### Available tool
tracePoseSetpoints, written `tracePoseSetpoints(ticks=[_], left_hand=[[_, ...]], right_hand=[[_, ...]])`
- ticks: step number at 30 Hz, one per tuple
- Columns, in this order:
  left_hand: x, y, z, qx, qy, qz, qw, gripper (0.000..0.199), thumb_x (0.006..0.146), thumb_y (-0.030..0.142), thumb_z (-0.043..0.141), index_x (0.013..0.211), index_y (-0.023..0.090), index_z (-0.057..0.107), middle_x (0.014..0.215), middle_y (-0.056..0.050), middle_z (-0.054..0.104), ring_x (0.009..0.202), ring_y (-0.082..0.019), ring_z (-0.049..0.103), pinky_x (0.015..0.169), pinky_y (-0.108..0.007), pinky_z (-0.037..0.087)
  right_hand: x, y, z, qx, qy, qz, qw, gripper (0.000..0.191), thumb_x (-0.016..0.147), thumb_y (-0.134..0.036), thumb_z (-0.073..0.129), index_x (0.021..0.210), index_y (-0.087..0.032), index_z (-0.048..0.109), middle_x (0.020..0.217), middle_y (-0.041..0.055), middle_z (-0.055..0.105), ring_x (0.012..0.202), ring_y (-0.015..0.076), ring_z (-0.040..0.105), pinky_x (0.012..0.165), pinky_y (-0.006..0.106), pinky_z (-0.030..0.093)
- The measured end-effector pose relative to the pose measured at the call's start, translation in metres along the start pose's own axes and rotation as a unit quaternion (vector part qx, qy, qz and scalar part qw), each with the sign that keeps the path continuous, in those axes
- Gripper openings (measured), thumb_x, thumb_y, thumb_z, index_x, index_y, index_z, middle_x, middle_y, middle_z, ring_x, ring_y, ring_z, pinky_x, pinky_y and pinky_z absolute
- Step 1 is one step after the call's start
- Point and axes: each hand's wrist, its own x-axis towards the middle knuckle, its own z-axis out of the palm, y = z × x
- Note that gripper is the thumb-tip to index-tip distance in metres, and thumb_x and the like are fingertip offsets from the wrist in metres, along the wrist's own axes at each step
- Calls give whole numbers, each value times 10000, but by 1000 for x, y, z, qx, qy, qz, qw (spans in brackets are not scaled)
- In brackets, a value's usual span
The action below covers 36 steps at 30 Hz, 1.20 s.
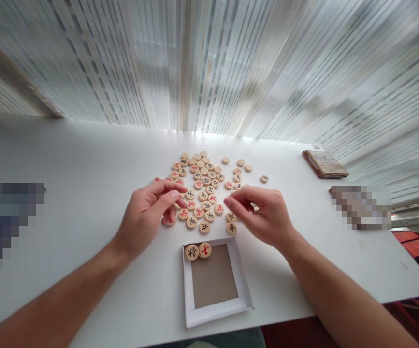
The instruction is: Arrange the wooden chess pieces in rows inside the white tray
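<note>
Round wooden Chinese chess pieces [206, 181] with red or black characters are scattered over the table, some blank side up. My left hand [147, 212] hovers at the left edge of them, fingers apart and holding nothing visible. At their right side is my right hand [260, 212], its thumb and fingertips drawn together; whether a piece is between them cannot be made out. Two black-marked pieces [231, 228] lie just below its fingertips. Nearer to me sits a shallow white box [245, 295], where a black-marked piece [192, 252] and a red-marked piece [205, 250] touch in the far left corner.
The white table [96, 159] runs back to striped curtains [166, 63]. A brown box [325, 164] lies at the back right, with a blurred-out item [361, 208] in front of it. Another blurred-out item [6, 217] is at the left edge. Reddish seats show beyond the right edge.
</note>
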Motion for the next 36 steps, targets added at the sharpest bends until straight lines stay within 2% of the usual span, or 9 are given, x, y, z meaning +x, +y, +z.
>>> tracePoseSetpoints(ticks=[4, 8, 11, 14, 17, 22, 29, 33, 36], left_hand=[[9, 5, -16, 139, 56, 68, 986, 165, 935, 298, 699, 963, 170, 800, 821, -55, 776, 595, -145, 618, 554, -254, 464], [19, 5, -34, 383, 100, 173, 902, 110, 915, 296, 740, 917, 221, 821, 828, -34, 801, 714, -187, 686, 694, -273, 503], [24, 2, -40, 443, 105, 192, 869, 112, 911, 302, 743, 924, 225, 824, 829, -30, 805, 719, -193, 694, 659, -263, 493], [24, -2, -38, 447, 82, 185, 871, 158, 924, 325, 709, 939, 213, 820, 861, -36, 813, 739, -199, 711, 605, -253, 496], [21, -4, -30, 451, 39, 194, 870, 195, 948, 322, 660, 922, 201, 811, 874, -33, 813, 733, -192, 710, 595, -254, 517], [15, -6, -22, 444, -3, 225, 867, 219, 987, 294, 630, 919, 187, 808, 859, -25, 809, 764, -185, 735, 781, -275, 581], [14, -8, -21, 436, -8, 238, 868, 200, 982, 256, 649, 944, 161, 822, 839, -33, 800, 742, -175, 719, 786, -269, 570], [14, -9, -22, 429, -10, 241, 870, 199, 985, 251, 652, 953, 155, 823, 851, -37, 796, 762, -177, 722, 773, -269, 568], [13, -8, -21, 433, -13, 244, 868, 192, 983, 237, 652, 961, 152, 823, 850, -35, 801, 761, -177, 727, 790, -279, 562]], right_hand=[[10, 32, -5, -8, 71, 113, 991, 334, 992, -418, 685, 792, -160, 758, 593, 8, 633, 514, 124, 499, 491, 259, 386], [13, 50, -4, -24, 58, 97, 993, 236, 965, -342, 704, 858, -152, 793, 668, 26, 693, 587, 144, 566, 563, 274, 443], [13, 53, -1, -34, 36, 63, 997, 164, 964, -283, 710, 947, -167, 824, 806, 58, 759, 682, 169, 630, 638, 295, 489], [14, 54, 6, -52, 4, -8, 999, 210, 1004, -202, 640, 1092, -196, 830, 971, 99, 776, 854, 221, 687, 764, 345, 542], [14, 52, 15, -110, -44, -66, 991, 424, 1007, -52, 522, 1262, -252, 796, 1083, 119, 743, 1007, 265, 659, 893, 422, 538], [14, 41, 24, -253, -136, -59, 956, 728, 890, 121, 486, 1392, -340, 742, 1281, 137, 656, 1146, 326, 568, 955, 492, 464], [9, 46, 9, -255, -158, -89, 950, 355, 999, -45, 559, 1250, -186, 768, 1189, 169, 671, 1077, 323, 592, 928, 485, 472], [8, 50, 4, -243, -152, -93, 954, 323, 1053, -129, 550, 1319, -181, 725, 1193, 164, 689, 1083, 322, 604, 979, 496, 461], [8, 49, 5, -227, -157, -81, 958, 180, 1050, -199, 608, 1163, -181, 747, 1141, 148, 704, 1051, 316, 613, 967, 483, 450]])
